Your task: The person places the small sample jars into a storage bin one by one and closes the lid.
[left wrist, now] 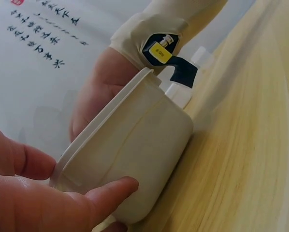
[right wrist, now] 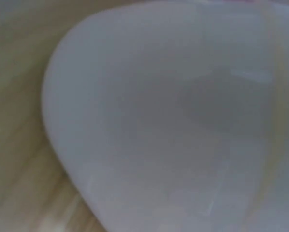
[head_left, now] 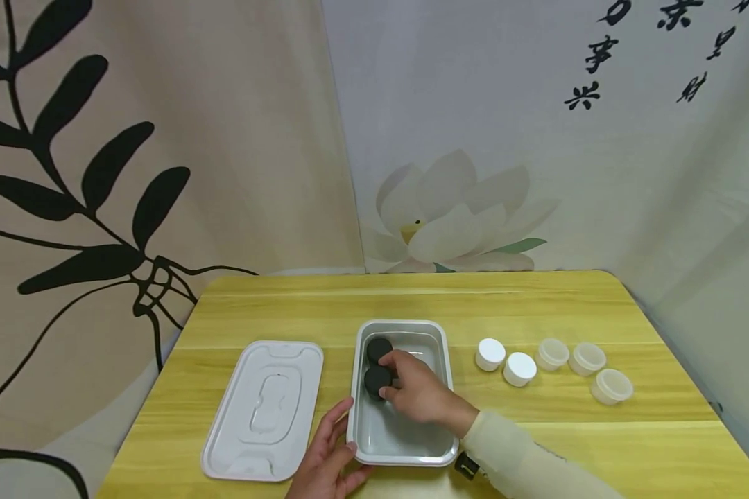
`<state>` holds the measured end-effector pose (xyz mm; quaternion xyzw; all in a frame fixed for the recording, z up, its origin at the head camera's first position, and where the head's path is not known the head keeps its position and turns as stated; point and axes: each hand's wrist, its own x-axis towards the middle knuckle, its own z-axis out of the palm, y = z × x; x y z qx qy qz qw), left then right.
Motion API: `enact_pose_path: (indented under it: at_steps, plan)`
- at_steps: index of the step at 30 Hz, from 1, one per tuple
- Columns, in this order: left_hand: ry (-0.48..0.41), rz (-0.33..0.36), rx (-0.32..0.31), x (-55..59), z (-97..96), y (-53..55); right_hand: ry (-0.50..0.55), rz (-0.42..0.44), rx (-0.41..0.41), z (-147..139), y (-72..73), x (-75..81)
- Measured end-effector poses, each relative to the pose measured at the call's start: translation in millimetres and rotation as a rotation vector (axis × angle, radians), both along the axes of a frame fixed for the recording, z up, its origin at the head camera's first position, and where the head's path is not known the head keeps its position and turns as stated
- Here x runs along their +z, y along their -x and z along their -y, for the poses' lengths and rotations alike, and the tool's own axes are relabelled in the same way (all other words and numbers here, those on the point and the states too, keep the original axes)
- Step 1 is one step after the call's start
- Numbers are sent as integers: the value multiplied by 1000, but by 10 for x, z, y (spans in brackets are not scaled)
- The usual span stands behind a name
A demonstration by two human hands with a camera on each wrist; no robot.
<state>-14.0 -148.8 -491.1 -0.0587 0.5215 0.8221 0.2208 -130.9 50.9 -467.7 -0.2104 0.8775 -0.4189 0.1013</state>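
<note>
A pale grey rectangular tub [head_left: 406, 443] stands on the table, with two small black round jars [head_left: 379, 348] at its left wall inside. My right hand [head_left: 421, 388] reaches into the tub from the right and pinches the nearer black jar [head_left: 377, 381] between thumb and fingers. Beside the tub's left wall, my left hand [head_left: 327, 454] rests its fairly straight fingers against the outside. In the left wrist view, left fingers [left wrist: 110, 193] touch the tub's side wall [left wrist: 139, 140] and rim. The right wrist view shows mostly the blurred tub wall [right wrist: 149, 121].
A white lid [head_left: 265, 412] lies flat left of the tub. To the right stand two white round jars [head_left: 490, 354] and three translucent ones [head_left: 612, 387]. A curtain [head_left: 256, 138] hangs behind the wooden table [head_left: 505, 298].
</note>
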Motion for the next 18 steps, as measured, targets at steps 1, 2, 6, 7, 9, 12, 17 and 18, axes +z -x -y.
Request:
enact_pose_path:
  at_steps: [1,2,6,7,9,12,17,18]
  plan:
    - [0,-2,1,-4,-6,1,-16,-16,3,2,-1,-9]
    - [0,-4,3,-8,-12,1,-32,-34,5,4,0,-15]
    - [1,-10,12,-11,-22,-5,-65,-70,13,14,-5,-21]
    - [2,-9,14,-12,-24,-8,-65,-72,12,15,-8,-20]
    - [6,-8,15,-11,-27,-12,-68,-72,9,17,-10,-19]
    - [12,-6,17,-9,-29,-15,-62,-70,1,20,-8,-26]
    - [11,0,18,-2,-30,-13,-39,-45,-20,22,9,-17]
    - [11,3,20,0,-30,-13,-38,-40,-24,21,12,-12]
